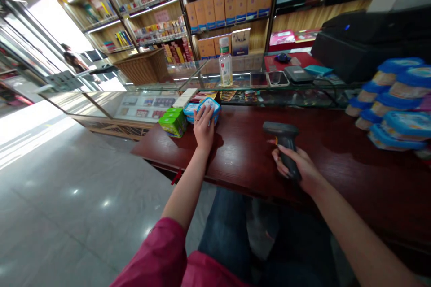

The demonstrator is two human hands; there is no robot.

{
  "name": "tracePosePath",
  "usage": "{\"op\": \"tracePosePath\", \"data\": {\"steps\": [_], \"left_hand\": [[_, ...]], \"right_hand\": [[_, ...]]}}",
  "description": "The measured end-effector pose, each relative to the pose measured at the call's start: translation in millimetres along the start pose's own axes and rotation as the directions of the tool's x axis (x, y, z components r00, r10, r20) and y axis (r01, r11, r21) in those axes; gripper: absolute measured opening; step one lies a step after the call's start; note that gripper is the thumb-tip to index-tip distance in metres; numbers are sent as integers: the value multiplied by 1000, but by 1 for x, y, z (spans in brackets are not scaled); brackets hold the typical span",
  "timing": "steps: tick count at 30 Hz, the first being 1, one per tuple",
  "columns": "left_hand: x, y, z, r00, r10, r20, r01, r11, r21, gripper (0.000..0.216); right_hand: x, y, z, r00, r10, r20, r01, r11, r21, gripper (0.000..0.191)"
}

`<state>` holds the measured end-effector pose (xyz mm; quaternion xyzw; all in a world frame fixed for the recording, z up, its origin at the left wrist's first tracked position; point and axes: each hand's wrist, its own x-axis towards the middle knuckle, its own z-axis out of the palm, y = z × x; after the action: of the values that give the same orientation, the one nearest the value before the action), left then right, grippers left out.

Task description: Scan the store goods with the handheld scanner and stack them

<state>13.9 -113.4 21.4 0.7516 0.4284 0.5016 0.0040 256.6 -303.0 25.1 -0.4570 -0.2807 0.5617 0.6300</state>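
My right hand [296, 163] is wrapped round the handle of a dark barcode scanner [283, 129], held over the brown counter with its head towards the left. At the counter's far left, my left hand [204, 126] grips a blue-lidded plastic tub [213, 104] from above, fingers spread over the lid. A second blue tub [190, 108] is just left of it, partly behind the first. Green packs [173, 122] stand in a row beside these tubs.
Stacked blue-lidded tubs [400, 98] stand at the counter's right end. Behind the counter [235, 152], a glass case holds a drink bottle [225, 63], a phone [278, 78] and a computer mouse [282, 57]. A wicker basket [143, 67] is further left. A person [72, 58] is far off.
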Motion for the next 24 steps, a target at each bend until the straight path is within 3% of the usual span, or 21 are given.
{"op": "tracePosePath", "data": {"steps": [9,16,24], "left_hand": [[14,-10,20,996,-5,85,-10,984,180,39],[16,-19,31,995,40,94,-58,979,196,50],[12,-10,26,987,28,157,-62,974,216,58]], "right_hand": [[1,-1,1,999,11,-40,-13,999,-43,32],[3,-3,2,996,60,-71,-64,997,-50,37],[0,4,-2,997,-49,-58,51,998,35,40]]}}
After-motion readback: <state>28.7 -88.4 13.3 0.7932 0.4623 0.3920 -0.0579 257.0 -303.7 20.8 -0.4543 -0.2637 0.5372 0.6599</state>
